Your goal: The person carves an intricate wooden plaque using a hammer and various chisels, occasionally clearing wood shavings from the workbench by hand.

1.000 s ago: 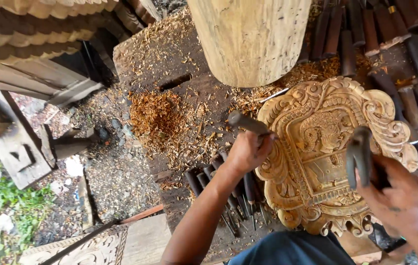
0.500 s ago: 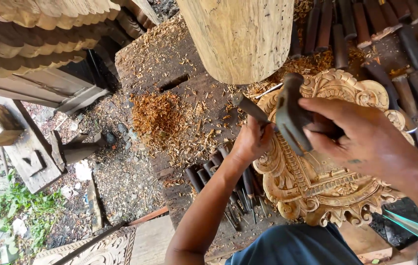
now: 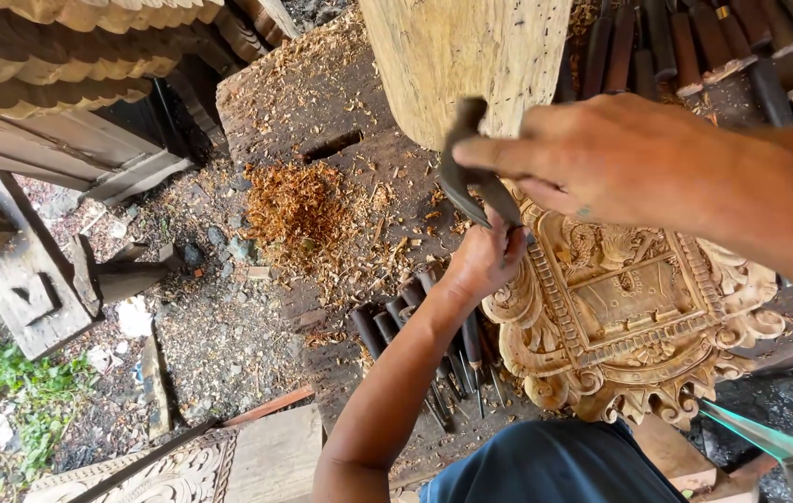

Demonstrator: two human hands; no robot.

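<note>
**Two hands at the carved panel**

Two hands work: our left hand (image 3: pixel 485 261) grips a chisel at the carved panel (image 3: pixel 634 326) — stiff, fragile wood on the worktop (image 3: pixel 322 102); our right hand (image 3: pixel 629 158) clasps the mallet (image 3: pixel 471 177) above — heavy, held mid-handle.

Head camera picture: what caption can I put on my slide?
Left hand steadies a chisel on a carved wooden panel; right hand holds a mallet above.

Dark mallet (image 3: pixel 471 177) raised above ornate pale carved panel (image 3: pixel 638 326), lying flat.
</note>
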